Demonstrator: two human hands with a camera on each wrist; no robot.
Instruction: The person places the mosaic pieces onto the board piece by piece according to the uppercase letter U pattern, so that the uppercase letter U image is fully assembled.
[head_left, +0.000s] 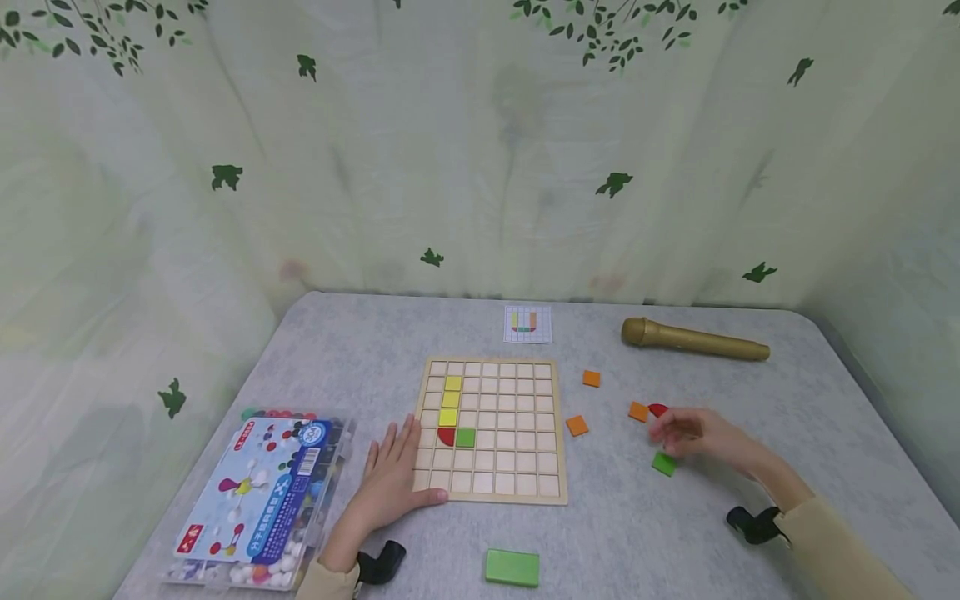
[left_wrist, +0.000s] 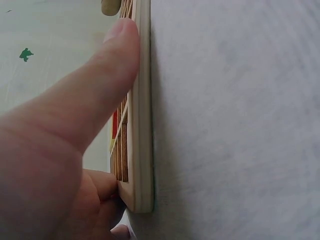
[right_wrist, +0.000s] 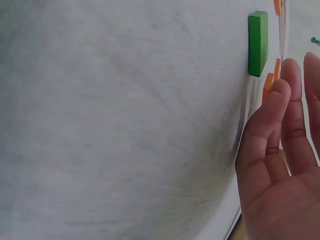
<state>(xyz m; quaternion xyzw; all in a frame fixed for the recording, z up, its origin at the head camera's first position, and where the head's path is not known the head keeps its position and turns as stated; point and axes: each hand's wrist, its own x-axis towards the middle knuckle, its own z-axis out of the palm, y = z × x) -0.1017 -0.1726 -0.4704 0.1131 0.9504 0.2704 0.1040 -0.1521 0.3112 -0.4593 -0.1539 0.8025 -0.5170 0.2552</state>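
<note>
A wooden grid board [head_left: 558,433] lies mid-table, with yellow squares [head_left: 449,400], a red quarter-round piece [head_left: 447,436] and a green square [head_left: 466,437] set in its cells. My left hand [head_left: 393,471] rests along the board's left side, fingers spread, its thumb [left_wrist: 117,47] against the near edge. Over the table to the right, my right hand [head_left: 693,433] hovers with fingers loosely bent and nothing visible between them. Nearest to it lie a loose green tile [head_left: 663,464], another red piece [head_left: 657,410], partly covered by the fingers, and an orange tile [head_left: 638,412].
Two more orange tiles [head_left: 577,426] lie right of the board. A pattern card [head_left: 528,324] is behind it, and a brown microphone-shaped object [head_left: 693,339] at back right. A boxed set [head_left: 255,492] fills the left side; a green block [head_left: 512,568] sits in front.
</note>
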